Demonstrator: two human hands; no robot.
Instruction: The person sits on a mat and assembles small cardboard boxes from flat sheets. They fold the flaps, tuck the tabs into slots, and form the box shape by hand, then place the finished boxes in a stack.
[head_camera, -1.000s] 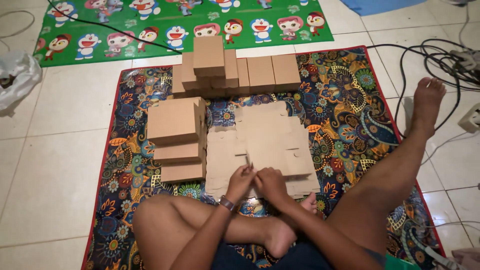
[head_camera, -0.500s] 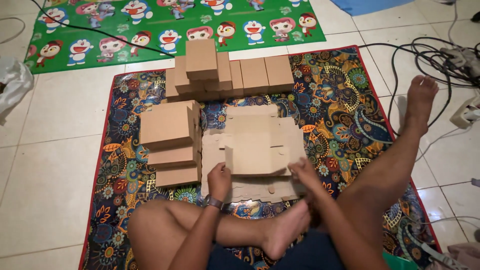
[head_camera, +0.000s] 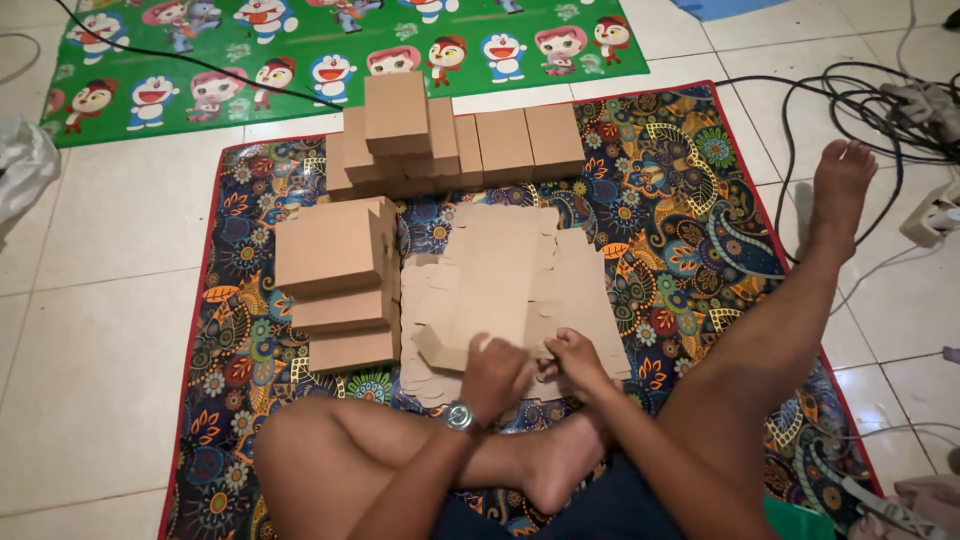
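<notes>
The flat cardboard blank (head_camera: 490, 300) lies on top of the stack of blanks (head_camera: 580, 300), just ahead of both hands. Its near edge is gripped by the left hand (head_camera: 495, 372) and the right hand (head_camera: 575, 358), fingers closed. It is judged light, thin, easily bent; hold is best taken near the creases.

Wristwatch (head_camera: 460, 416), dark shorts (head_camera: 610, 505), bare feet

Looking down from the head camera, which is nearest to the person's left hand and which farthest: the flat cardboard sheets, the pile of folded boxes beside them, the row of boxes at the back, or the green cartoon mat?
From the left hand:
1. Flat cardboard sheets, under the hand, touching it.
2. Pile of folded boxes, just to the left.
3. Row of boxes, farther back on the patterned mat.
4. Green cartoon mat, at the far edge.
</notes>
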